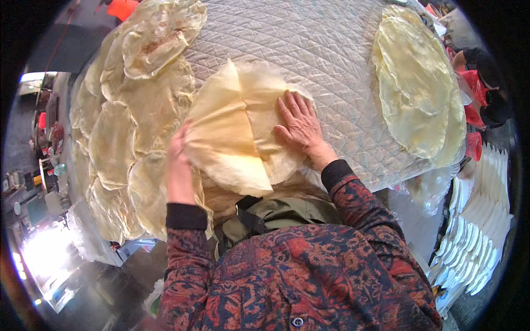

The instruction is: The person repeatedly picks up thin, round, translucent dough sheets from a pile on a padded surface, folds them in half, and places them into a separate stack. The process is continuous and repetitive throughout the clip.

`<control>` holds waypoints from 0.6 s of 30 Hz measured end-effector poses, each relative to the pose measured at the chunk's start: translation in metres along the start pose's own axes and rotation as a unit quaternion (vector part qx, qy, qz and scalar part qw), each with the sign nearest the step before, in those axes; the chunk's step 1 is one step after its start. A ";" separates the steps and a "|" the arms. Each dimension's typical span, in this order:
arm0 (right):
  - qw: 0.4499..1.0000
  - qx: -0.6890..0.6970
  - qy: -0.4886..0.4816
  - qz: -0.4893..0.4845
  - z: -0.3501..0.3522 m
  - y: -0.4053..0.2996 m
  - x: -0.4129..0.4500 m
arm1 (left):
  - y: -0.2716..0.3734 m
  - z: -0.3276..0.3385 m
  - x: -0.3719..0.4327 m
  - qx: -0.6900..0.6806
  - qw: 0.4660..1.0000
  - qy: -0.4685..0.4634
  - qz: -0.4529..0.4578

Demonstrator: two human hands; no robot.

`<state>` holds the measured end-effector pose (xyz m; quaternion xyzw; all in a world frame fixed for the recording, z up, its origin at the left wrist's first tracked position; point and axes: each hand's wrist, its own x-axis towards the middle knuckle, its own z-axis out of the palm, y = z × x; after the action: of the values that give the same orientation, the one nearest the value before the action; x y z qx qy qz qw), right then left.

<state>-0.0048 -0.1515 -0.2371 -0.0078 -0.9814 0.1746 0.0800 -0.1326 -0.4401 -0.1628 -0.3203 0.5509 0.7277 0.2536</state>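
Note:
A round, pale yellow thin sheet (223,136) lies before me at the near side of the quilted surface, its left part raised along a crease running from top to bottom. My left hand (179,159), slightly blurred, is at the sheet's lifted left edge; the fingertips are partly hidden, and whether they pinch it is unclear. My right hand (296,120) rests flat on the sheet's right part, palm down, fingers slightly spread and pointing away from me. Beneath the near edge of the sheet, brownish material (221,198) shows near my lap.
Overlapping yellowish round sheets (149,107) cover the left of the quilted cover (265,33). More sheets (414,82) lie at the right. Past them are a person's arm (459,60) and red items (474,89). A stack of white, wavy-edged pieces (476,219) stands at lower right.

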 end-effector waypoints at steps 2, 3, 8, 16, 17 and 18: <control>1.000 -0.006 0.001 -0.012 -0.003 -0.009 0.004 | 0.023 -0.090 -0.011 -0.048 0.999 0.011 0.008; 1.000 -0.014 -0.005 -0.013 -0.006 -0.011 0.005 | 0.033 -0.140 -0.023 0.078 0.986 -0.009 0.150; 0.999 -0.042 -0.021 -0.003 -0.006 -0.005 0.000 | 0.100 -0.200 -0.096 0.150 0.930 0.197 0.272; 0.999 -0.026 -0.027 0.000 -0.009 -0.011 0.001 | 0.210 -0.072 -0.178 0.296 0.802 0.257 0.451; 0.999 -0.019 -0.029 0.002 -0.010 -0.011 0.001 | 0.212 -0.071 -0.177 0.269 0.786 0.175 0.529; 0.999 0.045 0.018 0.001 -0.008 -0.008 0.003 | 0.226 -0.085 -0.165 0.208 0.834 0.096 0.501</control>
<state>-0.0060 -0.1562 -0.2264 -0.0079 -0.9709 0.2189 0.0974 -0.1698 -0.5848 0.0881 -0.0080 0.7959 0.5891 -0.1393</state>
